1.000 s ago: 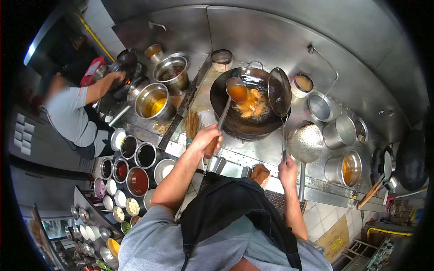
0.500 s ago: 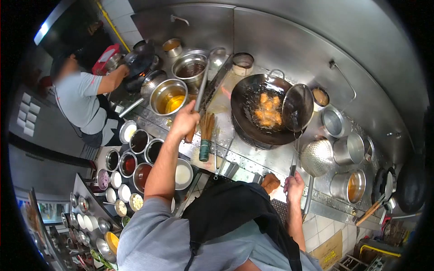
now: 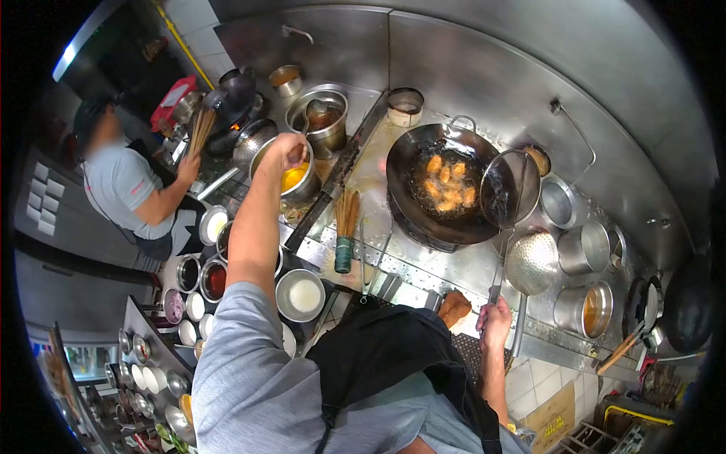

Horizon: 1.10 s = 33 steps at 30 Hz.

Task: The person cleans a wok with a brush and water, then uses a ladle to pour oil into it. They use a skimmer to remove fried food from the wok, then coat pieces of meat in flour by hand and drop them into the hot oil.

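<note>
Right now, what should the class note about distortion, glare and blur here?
In the head view, fisheye curvature bows the steel backsplash and the corners go black; in the head view, highlights glint inside the wok; also in the head view, a blurred patch masks the co-worker's face.

A sheet-steel wall (image 3: 469, 64) spans the back, split by an upright seam (image 3: 389, 45). At upper left, a yellow pipe (image 3: 182, 43) slants beside white wall tiles (image 3: 189, 17), near a bright strip of light (image 3: 66, 62). White squares (image 3: 51, 189) stand out on a grey panel (image 3: 83, 212); brown cardboard (image 3: 548, 425) lies by pale floor tiles (image 3: 523, 386)
</note>
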Available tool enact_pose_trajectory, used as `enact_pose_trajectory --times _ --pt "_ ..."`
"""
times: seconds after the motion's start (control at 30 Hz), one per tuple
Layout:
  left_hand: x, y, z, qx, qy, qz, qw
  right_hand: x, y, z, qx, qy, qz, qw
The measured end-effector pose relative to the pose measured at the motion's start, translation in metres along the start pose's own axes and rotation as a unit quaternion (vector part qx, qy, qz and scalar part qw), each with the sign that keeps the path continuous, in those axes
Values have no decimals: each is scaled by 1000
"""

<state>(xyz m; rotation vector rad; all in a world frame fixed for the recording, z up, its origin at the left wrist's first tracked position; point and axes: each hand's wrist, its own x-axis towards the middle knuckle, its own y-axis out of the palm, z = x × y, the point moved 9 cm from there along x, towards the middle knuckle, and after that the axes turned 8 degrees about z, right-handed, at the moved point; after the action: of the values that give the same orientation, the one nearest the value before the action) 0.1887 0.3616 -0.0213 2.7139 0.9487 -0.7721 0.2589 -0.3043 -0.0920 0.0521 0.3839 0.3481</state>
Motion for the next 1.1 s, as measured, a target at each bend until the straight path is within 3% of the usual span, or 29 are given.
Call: enact_pose_trajectory --times 0.03,0.07,0.13,0.17,0.23,0.4,0.73,0.97,1.1 --pt "7 0 -3 0 0 1 1000 -1 0 0 12 0 4 1000" --pt "15 6 -1 -163 -4 32 986 -1 0 -1 23 1 9 1000" --pt "23 24 0 -437 -31 116 891 -1 -7 -6 22 2 8 1000" --pt "25 25 6 -436 -33 119 892 -2 -10 -8 20 4 8 1000" --pt "18 34 -2 -535 30 190 823 -6 -10 -4 27 8 8 1000" --pt "0 40 -2 -563 102 275 773 -8 -14 -6 61 26 19 998" --pt "-58 56 -19 -550 124 267 782 -6 -16 6 86 30 39 995" --pt "-109 85 -23 -535 94 265 797 -1 -20 7 52 46 37 997" --pt "-142 122 -11 -515 34 294 805 0 -18 8 89 42 41 994"
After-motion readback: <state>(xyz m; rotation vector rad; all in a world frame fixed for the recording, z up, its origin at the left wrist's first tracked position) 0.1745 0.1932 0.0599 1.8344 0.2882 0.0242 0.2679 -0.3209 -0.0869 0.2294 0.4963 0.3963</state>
